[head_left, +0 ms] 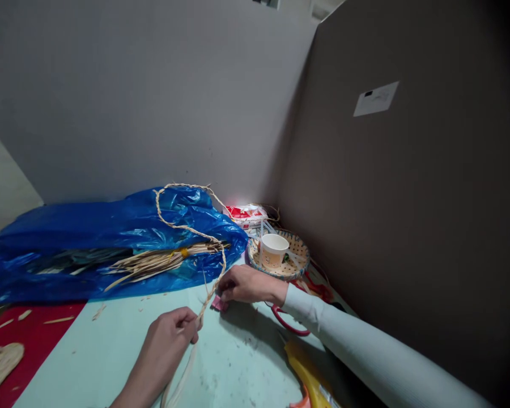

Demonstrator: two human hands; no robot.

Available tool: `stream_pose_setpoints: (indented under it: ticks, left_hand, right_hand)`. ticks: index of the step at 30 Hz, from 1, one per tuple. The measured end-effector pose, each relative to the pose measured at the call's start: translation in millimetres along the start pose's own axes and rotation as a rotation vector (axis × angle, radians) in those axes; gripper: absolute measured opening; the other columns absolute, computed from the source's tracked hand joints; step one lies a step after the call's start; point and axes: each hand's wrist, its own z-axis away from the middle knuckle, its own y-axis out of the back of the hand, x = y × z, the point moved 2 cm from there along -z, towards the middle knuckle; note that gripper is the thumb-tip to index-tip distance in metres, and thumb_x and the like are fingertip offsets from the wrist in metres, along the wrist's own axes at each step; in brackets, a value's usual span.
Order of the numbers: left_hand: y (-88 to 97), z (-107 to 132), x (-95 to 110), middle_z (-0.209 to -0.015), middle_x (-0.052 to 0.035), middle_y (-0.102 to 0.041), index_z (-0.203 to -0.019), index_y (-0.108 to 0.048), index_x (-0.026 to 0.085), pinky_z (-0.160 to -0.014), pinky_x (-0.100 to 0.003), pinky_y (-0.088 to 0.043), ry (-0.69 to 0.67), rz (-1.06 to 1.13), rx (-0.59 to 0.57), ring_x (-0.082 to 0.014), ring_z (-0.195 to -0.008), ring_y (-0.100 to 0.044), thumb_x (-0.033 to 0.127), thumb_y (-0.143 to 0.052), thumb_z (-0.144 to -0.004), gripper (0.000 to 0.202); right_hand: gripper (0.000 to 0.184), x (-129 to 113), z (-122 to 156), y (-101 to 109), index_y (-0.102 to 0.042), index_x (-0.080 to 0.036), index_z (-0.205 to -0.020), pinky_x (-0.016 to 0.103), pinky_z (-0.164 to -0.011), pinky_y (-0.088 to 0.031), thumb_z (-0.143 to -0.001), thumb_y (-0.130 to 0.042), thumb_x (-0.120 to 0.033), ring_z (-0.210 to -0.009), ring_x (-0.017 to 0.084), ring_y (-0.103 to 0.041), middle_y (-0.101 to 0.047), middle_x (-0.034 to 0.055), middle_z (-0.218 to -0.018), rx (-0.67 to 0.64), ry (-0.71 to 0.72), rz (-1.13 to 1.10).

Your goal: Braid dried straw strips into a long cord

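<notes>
My left hand (pixel 172 334) is closed on a braided straw cord (pixel 182 228) low on the pale green table top (pixel 110 345). From that hand the cord runs up in a loop over a blue plastic bag (pixel 89 238). My right hand (pixel 246 285), in a pale long sleeve, pinches the same cord a little further up, resting above a small pink object (pixel 218 305) on the table. Loose straw strands trail down below my left hand.
A bundle of straw (pixel 161 262) lies on the blue bag. A woven tray (pixel 295 266) holds a paper cup (pixel 273 249). Red-handled scissors (pixel 289 323), a yellow tool (pixel 308 374), a red-white packet (pixel 246 214), a red mat (pixel 34 334) and a brown partition (pixel 408 198) surround them.
</notes>
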Motion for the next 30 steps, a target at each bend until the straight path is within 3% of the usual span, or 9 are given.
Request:
stream_pose_setpoints:
  ticks: [3,9,12,15,20,25,30]
  left_hand:
    - [-2.2,0,6,-0.057,0.0003,-0.058,-0.058,-0.053,0.022,-0.062,-0.028,-0.034,-0.027,-0.071,0.019,-0.0210,-0.063,-0.054,0.040,-0.048,-0.076,0.026]
    - [-4.1,0,10,-0.058,0.0014,-0.054,-0.060,-0.050,0.023,-0.062,-0.028,-0.033,-0.047,-0.162,0.026,-0.0207,-0.064,-0.053,0.038,-0.043,-0.078,0.024]
    - [-4.4,1,10,-0.058,0.0018,-0.053,-0.061,-0.047,0.024,-0.060,-0.028,-0.032,-0.075,-0.193,0.015,-0.0202,-0.062,-0.052,0.036,-0.040,-0.079,0.023]
    - [-4.5,0,11,-0.059,0.0009,-0.056,-0.061,-0.047,0.024,-0.061,-0.029,-0.032,-0.104,-0.223,0.005,-0.0206,-0.063,-0.053,0.033,-0.038,-0.080,0.023]
    - [-2.9,-3,15,-0.057,0.0010,-0.057,-0.064,-0.049,0.024,-0.060,-0.028,-0.032,-0.128,-0.261,0.027,-0.0205,-0.061,-0.055,0.028,-0.036,-0.080,0.022]
    - [-1.6,-2,16,-0.057,0.0029,-0.056,-0.090,-0.063,0.022,-0.060,-0.028,-0.035,-0.120,-0.226,0.046,-0.0211,-0.061,-0.057,0.025,-0.036,-0.080,0.029]
    - [-3.7,-3,18,-0.068,-0.0009,-0.064,-0.108,-0.063,0.021,-0.066,-0.029,-0.038,-0.132,-0.306,0.034,-0.0217,-0.067,-0.059,0.020,-0.032,-0.083,0.040]
  right_hand:
    - [0.010,9,-4,1,-0.072,-0.016,-0.078,0.021,-0.061,-0.037,-0.069,-0.068,-0.017,-0.071,0.014,-0.057,-0.067,-0.0002,-0.072,-0.026,0.012,-0.099]
    - [0.019,24,-1,-9,-0.067,-0.014,-0.073,0.025,-0.066,-0.044,-0.060,-0.077,-0.025,-0.069,0.015,-0.061,-0.067,-0.0005,-0.070,-0.042,-0.028,-0.699]
    - [0.024,22,1,-14,-0.064,-0.015,-0.068,0.029,-0.074,-0.047,-0.058,-0.079,-0.030,-0.075,0.019,-0.065,-0.068,0.0016,-0.071,-0.041,-0.009,-0.863]
    - [0.024,21,2,-18,-0.064,-0.014,-0.067,0.030,-0.076,-0.047,-0.060,-0.078,-0.031,-0.076,0.018,-0.065,-0.068,0.0022,-0.072,-0.024,0.006,-0.868]
    - [0.017,29,1,-21,-0.060,-0.014,-0.071,0.025,-0.064,-0.040,-0.062,-0.074,-0.020,-0.065,0.012,-0.053,-0.061,-0.0010,-0.070,0.121,-0.036,-0.730]
    - [0.035,33,1,-25,-0.049,-0.019,-0.079,0.024,-0.063,-0.040,-0.055,-0.075,-0.013,-0.068,0.012,-0.051,-0.056,-0.0039,-0.073,0.171,-0.033,-0.765]
    - [0.042,35,0,-28,-0.041,-0.021,-0.078,0.025,-0.064,-0.043,-0.054,-0.074,-0.013,-0.069,0.012,-0.053,-0.054,-0.0053,-0.074,0.191,-0.013,-0.853]
